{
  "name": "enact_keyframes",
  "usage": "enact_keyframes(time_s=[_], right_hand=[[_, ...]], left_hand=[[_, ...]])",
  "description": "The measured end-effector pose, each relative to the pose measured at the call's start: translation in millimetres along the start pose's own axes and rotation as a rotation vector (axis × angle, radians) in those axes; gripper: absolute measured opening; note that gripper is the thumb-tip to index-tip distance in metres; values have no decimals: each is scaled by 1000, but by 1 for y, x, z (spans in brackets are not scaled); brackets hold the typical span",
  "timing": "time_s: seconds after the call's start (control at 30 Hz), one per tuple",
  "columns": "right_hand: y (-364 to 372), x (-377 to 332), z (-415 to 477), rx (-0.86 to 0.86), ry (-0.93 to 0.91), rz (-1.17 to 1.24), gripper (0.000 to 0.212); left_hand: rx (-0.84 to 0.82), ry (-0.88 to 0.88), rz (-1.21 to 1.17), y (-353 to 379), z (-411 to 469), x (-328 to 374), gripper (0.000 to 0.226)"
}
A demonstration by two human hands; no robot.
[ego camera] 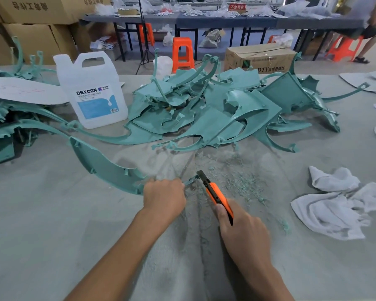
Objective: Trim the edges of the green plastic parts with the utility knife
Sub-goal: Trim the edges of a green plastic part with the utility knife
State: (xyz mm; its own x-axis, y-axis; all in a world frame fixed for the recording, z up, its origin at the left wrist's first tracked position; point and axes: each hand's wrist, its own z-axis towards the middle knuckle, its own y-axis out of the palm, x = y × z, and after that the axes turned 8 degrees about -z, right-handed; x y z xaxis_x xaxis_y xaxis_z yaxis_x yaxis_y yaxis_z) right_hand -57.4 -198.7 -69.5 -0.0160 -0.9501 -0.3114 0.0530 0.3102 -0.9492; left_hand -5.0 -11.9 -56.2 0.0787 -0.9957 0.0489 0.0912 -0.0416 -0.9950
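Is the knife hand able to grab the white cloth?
Probably not yet: the right hand grips the utility knife. The white cloth lies in the open to its right, nothing between them, so only the full fingers stand in the way.

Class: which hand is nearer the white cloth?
Right. The right hand, holding the knife, is just left of the cloth; the left hand is farther left, gripping a green part.

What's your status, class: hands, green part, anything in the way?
Left hand grips the green part at its narrow end. Right hand holds the utility knife, blade at the part's tip. Shavings underneath, white rags off right; nothing blocking.
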Motion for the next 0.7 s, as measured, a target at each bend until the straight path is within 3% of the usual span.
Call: enact_keyframes(time_s=[0.5,0.63,0.7], right_hand=[[0,5,2,3,-2,25,39],[2,11,4,-26,-9,60,39],[3,12,2,22,-4,135,37]], left_hand=[[-28,9,-3,-1,-3,1,27],[-161,-60,-158,-7,2,-11,37],[-213,-14,-213,-10,2,-15,38]])
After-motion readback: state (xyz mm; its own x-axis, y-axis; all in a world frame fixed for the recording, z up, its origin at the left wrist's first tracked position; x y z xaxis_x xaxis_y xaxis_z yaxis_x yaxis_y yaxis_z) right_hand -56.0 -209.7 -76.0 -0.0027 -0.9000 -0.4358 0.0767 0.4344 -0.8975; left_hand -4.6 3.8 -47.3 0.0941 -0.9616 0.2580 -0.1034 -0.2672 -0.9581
